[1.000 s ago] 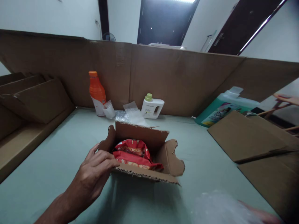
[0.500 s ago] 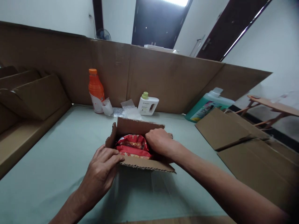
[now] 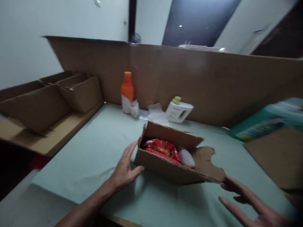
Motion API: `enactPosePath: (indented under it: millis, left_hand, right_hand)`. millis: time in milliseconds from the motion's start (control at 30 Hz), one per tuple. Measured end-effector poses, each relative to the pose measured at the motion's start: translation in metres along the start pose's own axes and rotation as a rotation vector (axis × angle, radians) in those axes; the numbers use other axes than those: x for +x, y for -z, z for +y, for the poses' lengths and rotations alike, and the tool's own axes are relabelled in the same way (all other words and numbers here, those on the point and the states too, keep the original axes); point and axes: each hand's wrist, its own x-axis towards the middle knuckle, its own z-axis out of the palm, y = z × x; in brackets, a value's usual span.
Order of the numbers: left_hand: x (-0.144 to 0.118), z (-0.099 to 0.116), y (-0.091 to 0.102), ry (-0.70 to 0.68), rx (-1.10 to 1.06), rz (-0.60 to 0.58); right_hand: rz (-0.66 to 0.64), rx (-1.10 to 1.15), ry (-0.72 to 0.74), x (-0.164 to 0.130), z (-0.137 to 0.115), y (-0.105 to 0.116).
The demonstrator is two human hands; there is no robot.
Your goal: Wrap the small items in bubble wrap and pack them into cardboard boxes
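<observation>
A small cardboard box (image 3: 165,169) with its flaps up sits on the pale green cloth. Inside it lie a red packet (image 3: 163,148) with printed food pictures and, to its right, a whitish translucent wrapped bundle (image 3: 186,157) whose contents I cannot make out. My left hand (image 3: 126,168) is at the box's left end, thumb and fingers apart, with the fingertips at or close to the cardboard. Off the box's right flap, my right hand (image 3: 246,201) is spread and holds nothing; its fingertips are near the flap's corner.
Along the cardboard wall (image 3: 146,72) stand an orange bottle (image 3: 127,93), a small white roll (image 3: 134,108), clear wrap (image 3: 157,113) and a white jug (image 3: 178,111) with a green cap. A teal bottle (image 3: 265,123) leans at right. Cardboard boxes (image 3: 78,94) line the left.
My right hand has come out of the box and moved right, opening. My left hand has loosened from the rim. A whitish bundle now shows beside the red packet. The view has turned left.
</observation>
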Motion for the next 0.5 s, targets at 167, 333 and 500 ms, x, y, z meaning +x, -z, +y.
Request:
enactPosePath:
  millis: [167, 333, 500]
  left_hand:
    - [0.024, -0.016, -0.029, 0.086, -0.311, -0.047]
    - [-0.027, -0.015, -0.028, 0.250, -0.267, 0.058]
    - [-0.072, -0.017, 0.023, 0.412, -0.081, 0.188]
  right_hand:
    - [-0.178, 0.186, -0.121, 0.018, -0.007, -0.093]
    - [-0.139, 0.278, -0.147, -0.015, -0.044, -0.103]
    - [-0.227, 0.332, -0.003, -0.033, -0.085, -0.113]
